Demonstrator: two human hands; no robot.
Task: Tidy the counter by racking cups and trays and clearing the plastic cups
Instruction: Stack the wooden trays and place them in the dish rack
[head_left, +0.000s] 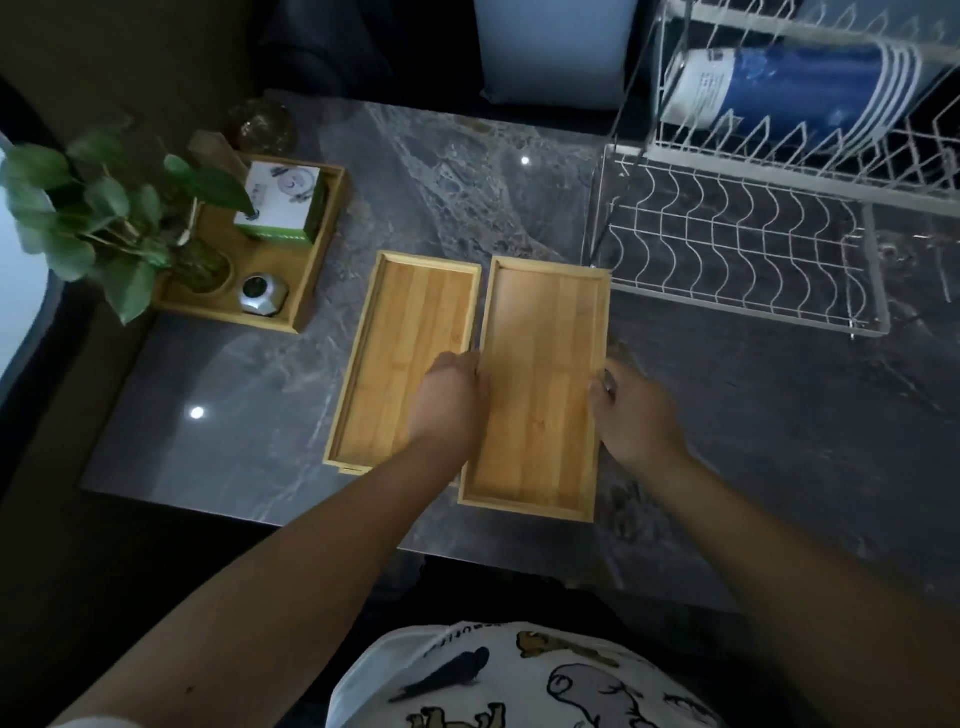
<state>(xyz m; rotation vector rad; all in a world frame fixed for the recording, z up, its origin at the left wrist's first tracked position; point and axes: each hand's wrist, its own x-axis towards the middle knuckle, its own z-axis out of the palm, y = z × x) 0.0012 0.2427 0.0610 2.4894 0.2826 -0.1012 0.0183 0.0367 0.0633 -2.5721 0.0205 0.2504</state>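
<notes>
Two long bamboo trays lie side by side on the dark marble counter. My left hand (451, 397) grips the left rim of the right tray (543, 332), and my right hand (631, 410) grips its right rim. The left tray (402, 322) lies flat and bare beside it, partly under my left wrist. A white wire dish rack (737, 249) stands to the right, its lower tier without dishes. On its upper tier lies a stack of blue cups (810, 88) on its side.
A third bamboo tray (317, 270) at the back left holds a potted plant (104, 218), a small white-green box (283, 202) and a silver jar (263, 294). A glass object (260, 124) stands behind it. The counter's front edge runs just below the trays.
</notes>
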